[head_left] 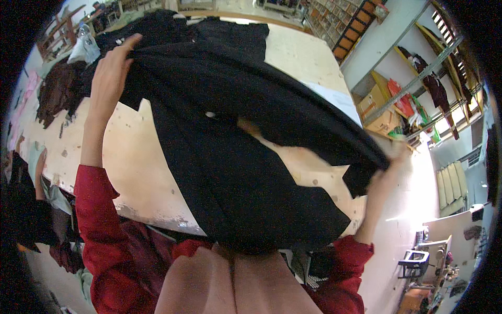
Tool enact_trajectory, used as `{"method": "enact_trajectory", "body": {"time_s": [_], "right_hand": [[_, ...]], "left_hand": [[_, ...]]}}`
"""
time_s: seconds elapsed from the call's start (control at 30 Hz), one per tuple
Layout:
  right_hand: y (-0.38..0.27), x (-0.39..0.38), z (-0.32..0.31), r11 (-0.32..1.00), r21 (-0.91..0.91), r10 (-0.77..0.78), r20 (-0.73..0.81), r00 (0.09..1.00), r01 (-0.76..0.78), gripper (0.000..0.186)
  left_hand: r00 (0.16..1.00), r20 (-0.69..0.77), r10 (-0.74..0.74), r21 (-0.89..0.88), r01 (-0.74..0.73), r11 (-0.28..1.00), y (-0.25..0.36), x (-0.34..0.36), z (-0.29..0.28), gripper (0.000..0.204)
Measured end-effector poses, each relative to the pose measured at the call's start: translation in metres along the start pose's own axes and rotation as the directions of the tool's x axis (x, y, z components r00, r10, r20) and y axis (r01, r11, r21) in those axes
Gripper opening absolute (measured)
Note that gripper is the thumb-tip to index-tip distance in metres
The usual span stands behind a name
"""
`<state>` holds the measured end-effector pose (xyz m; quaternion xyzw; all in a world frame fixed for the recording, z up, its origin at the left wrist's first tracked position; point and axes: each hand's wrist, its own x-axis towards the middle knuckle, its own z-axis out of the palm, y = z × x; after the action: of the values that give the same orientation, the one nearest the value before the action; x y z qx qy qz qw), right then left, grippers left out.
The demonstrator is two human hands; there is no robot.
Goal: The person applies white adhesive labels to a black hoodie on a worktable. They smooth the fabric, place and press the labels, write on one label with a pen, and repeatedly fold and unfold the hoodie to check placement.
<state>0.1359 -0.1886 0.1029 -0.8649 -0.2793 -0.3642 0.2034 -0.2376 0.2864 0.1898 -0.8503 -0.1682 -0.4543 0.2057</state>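
A black garment with two long legs, looking like trousers (209,172), spreads slantwise over the pale worktable (138,141). My left hand (112,70) grips its upper left corner, fingers pinched on the cloth. At the right, my right hand (387,170), smeared by motion, holds the end of the far leg, which is pulled taut and partly raised. The near leg hangs down toward me over the table's front edge. Between the legs a gap shows the tabletop. A small white spot (210,114) shows on the black cloth.
More black cloth (240,39) lies at the far side, with a dark brown cloth (60,94) and a clear plastic bottle (89,44) at the left. White paper (332,97) rests near the right edge. Another person's arm (40,170) shows at left. Shelving with a cardboard box (379,110) stands right.
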Motion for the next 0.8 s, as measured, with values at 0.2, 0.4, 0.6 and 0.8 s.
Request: {"method": "enact_trajectory", "body": {"time_s": [0.2, 0.4, 0.6, 0.8], "right_hand": [[0.056, 0.102, -0.098, 0.762, 0.647, -0.028, -0.009, 1.000, 0.027, 0.058], [0.042, 0.200, -0.037, 0.852, 0.504, -0.370, 0.385, 0.846, 0.143, 0.095], [-0.007, 0.227, -0.051, 0.794, 0.424, -0.359, -0.251, 0.899, 0.435, 0.092], [0.031, 0.166, -0.092, 0.908, 0.161, -0.358, -0.177, 0.917, 0.386, 0.095]], "left_hand": [[0.968, -0.158, -0.193, -0.274, 0.145, 0.951, -0.003, 0.044, -0.071, 0.022], [0.884, 0.465, 0.042, -0.307, 0.117, 0.945, -0.003, 0.087, 0.028, 0.020], [0.837, -0.523, -0.162, 0.149, 0.277, 0.949, -0.021, 0.185, -0.010, 0.012], [0.919, -0.393, 0.018, 0.334, 0.125, 0.934, 0.001, 0.078, -0.027, 0.017]]}}
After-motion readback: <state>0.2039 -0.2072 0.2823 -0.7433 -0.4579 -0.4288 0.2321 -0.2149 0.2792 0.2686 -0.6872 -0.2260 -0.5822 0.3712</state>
